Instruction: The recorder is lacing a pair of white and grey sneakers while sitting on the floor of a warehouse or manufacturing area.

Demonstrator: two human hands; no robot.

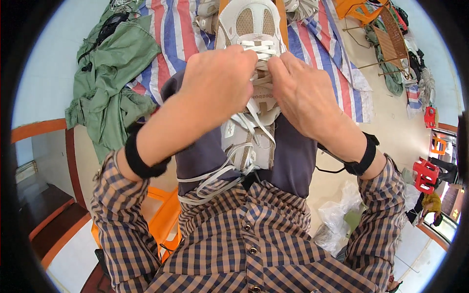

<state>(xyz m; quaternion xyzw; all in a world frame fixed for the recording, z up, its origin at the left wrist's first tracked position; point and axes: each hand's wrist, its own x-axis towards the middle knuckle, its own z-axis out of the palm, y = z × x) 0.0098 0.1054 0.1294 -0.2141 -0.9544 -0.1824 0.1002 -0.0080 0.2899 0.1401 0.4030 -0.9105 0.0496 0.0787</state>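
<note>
Gripping laces [264, 50] at upper centre, left hand [221, 77] and right hand [304, 93] clamped on them, slightly apart, over a pale sneaker [251, 22], green cloth [115, 58] upper left.

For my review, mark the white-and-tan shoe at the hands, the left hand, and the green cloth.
White-and-tan shoe [260, 50]: head view, on its laced front.
Left hand [220, 73]: head view, on the back of the hand.
Green cloth [113, 68]: head view, on its folds near the middle.
</note>
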